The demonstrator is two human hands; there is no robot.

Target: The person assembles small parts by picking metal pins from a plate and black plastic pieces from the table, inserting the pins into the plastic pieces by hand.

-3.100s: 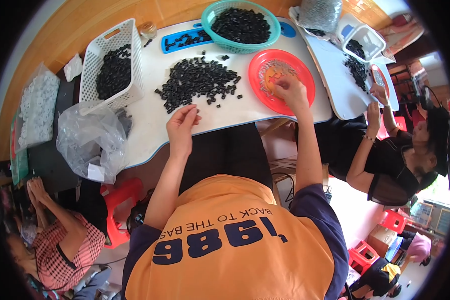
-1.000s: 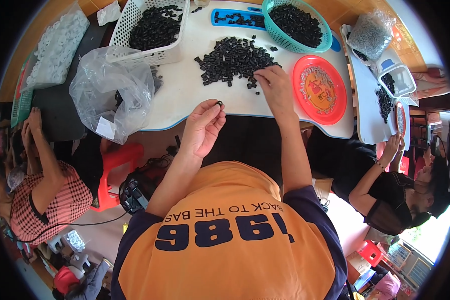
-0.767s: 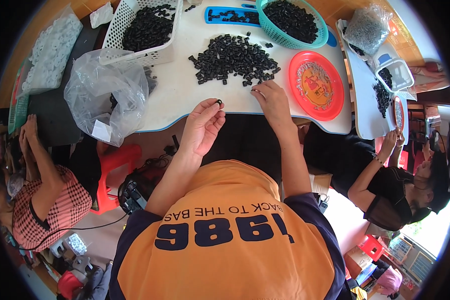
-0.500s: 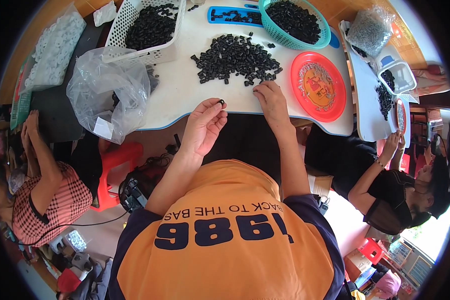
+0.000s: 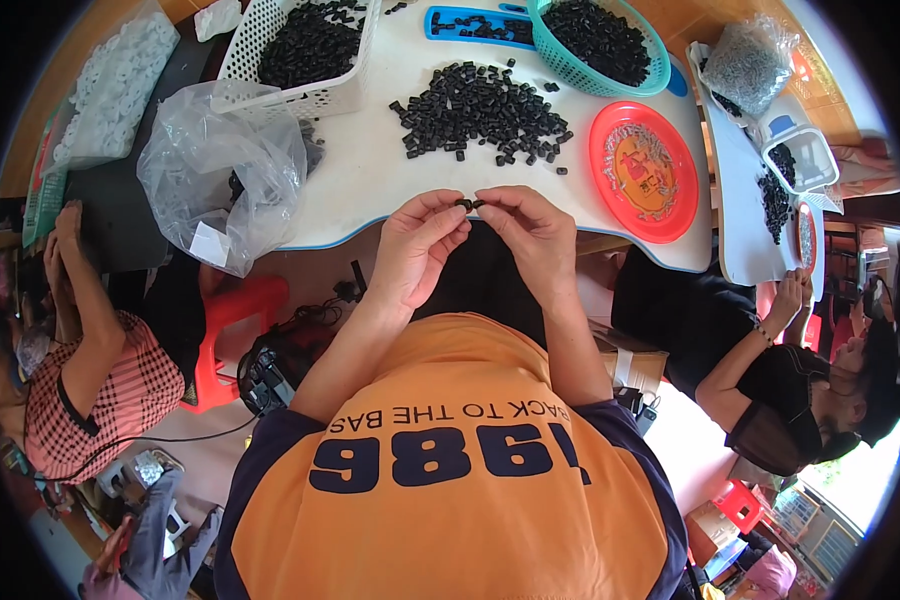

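Note:
Just beyond the table's front edge, my left hand [image 5: 417, 250] and my right hand [image 5: 540, 240] meet fingertip to fingertip. A small black plastic piece [image 5: 464, 204] is pinched between my left thumb and forefinger. My right thumb and forefinger pinch another tiny dark piece [image 5: 478, 204] right against it; its exact shape is too small to tell. Straight ahead on the white table [image 5: 360, 185] lies a loose pile of small black plastic pieces [image 5: 480, 110]. To its right sits a red plate [image 5: 602, 192] with small silvery parts spread over it.
A white basket [image 5: 285, 100] of black pieces stands back left, a clear plastic bag [image 5: 195, 160] before it. A blue tray [image 5: 432, 26] and teal basket [image 5: 580, 70] stand at the back. Co-workers sit left and right. A red stool [image 5: 215, 340] is at lower left.
My right hand has come back from the near edge of the pile to my left hand, bringing a small dark piece. My left hand has shifted slightly right, still holding its black piece.

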